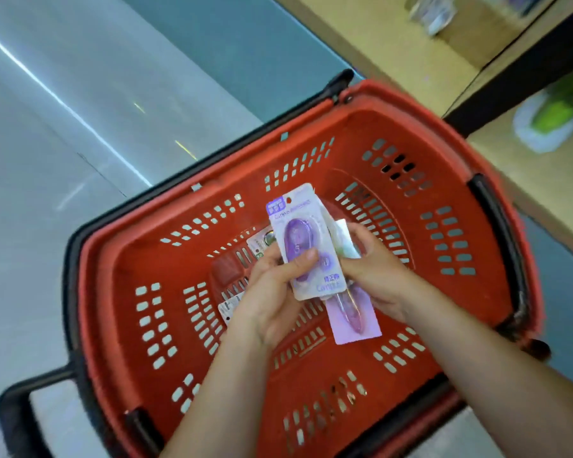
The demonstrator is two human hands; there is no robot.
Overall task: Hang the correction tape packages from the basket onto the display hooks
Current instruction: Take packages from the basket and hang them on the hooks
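this is a shop. a red plastic shopping basket [407, 98] with black handles and carded correction tape packages [306, 239] sit beside wooden display shelving [377, 54] carrying blurred goods, over a smooth grey floor [80, 77].

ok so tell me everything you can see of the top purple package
The top purple package is a flat white card with a clear blister over an oval purple tape dispenser, a small hole near its top, purple lettering below. It faces the camera above the red basket. The left hand pinches it, thumb on its front; the right hand grips other packages behind it.
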